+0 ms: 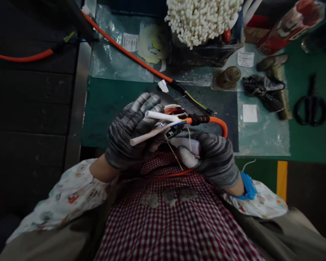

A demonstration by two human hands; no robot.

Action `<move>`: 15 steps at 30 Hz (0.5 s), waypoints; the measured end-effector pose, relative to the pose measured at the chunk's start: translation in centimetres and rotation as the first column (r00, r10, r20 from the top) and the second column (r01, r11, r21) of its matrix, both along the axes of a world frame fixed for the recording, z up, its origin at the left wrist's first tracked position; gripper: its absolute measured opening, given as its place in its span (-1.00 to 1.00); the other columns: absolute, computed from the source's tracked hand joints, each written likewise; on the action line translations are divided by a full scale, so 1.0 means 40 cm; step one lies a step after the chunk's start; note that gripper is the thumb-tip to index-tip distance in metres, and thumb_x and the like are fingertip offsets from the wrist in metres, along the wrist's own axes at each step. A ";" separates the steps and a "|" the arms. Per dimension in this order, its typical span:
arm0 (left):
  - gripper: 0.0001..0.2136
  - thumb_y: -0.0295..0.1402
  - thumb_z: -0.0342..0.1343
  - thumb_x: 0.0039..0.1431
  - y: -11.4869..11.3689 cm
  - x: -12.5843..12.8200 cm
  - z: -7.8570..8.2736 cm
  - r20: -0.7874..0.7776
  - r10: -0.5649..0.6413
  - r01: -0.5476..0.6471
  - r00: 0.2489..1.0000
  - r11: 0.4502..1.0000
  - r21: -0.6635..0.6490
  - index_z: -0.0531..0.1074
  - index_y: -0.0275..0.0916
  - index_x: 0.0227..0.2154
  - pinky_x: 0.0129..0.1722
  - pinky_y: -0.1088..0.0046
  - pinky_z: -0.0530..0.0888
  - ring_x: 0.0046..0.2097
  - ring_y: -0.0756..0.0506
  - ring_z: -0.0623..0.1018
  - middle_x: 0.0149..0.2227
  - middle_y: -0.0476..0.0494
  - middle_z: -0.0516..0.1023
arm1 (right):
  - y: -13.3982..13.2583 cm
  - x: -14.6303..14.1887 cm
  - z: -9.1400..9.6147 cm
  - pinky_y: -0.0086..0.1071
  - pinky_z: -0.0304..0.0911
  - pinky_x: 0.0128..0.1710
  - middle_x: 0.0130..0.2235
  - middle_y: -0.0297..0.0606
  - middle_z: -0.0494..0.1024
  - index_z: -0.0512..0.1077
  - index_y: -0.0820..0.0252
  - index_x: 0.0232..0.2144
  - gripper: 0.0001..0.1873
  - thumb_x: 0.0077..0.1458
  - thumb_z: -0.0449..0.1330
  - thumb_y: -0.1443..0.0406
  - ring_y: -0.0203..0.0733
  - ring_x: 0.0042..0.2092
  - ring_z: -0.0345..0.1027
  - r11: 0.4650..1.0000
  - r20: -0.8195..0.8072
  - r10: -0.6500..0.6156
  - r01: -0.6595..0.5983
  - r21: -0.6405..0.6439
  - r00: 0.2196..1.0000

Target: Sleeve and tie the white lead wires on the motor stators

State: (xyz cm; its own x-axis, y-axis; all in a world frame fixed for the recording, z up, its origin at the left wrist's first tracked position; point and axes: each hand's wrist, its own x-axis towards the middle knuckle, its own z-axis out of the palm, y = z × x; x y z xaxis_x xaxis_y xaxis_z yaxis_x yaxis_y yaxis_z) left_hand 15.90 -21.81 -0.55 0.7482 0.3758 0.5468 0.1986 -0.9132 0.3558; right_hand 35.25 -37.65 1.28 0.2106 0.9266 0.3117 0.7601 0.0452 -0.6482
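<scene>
My left hand (133,132), in a grey striped glove, is curled around a motor part with copper windings (174,111) and a small green circuit board (174,131). Two white sleeved leads (164,116) stick out over it from the end of an orange cable (218,120), which bends behind my right hand. My right hand (217,156), gloved alike, has its fingers closed around a pale, smooth thing with a purplish end (191,144); its kind is unclear. Beside that thing, a thin white strand (190,136) loops down in front of my apron.
Another orange cable (136,58) with bare lugs crosses the green bench. A box of white connector pieces (203,20) stands at the back. To the right lie a hammer (278,83), black-handled scissors (311,108), a metal block (226,78) and a red can (290,27).
</scene>
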 end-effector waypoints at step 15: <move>-0.56 -0.15 -0.10 0.59 0.079 0.224 0.130 -0.411 -0.056 0.097 0.910 0.992 0.079 0.53 -0.34 0.18 0.06 0.07 0.65 0.10 -0.36 0.69 0.08 -0.29 0.65 | 0.020 0.097 0.027 -0.26 0.17 -0.42 -0.45 -0.27 0.61 0.67 0.05 -0.37 -0.63 0.36 0.21 0.03 -0.16 -0.41 0.43 0.986 0.278 -0.094 0.128 -0.104 0.956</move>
State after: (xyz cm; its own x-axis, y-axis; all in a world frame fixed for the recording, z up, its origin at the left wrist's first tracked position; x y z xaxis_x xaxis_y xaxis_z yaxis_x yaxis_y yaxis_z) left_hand 24.84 -18.64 4.64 0.9378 0.2693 0.2191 0.2353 -0.9571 0.1691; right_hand 39.14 -36.86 2.34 0.2373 0.9362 0.2593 0.9037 -0.1148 -0.4126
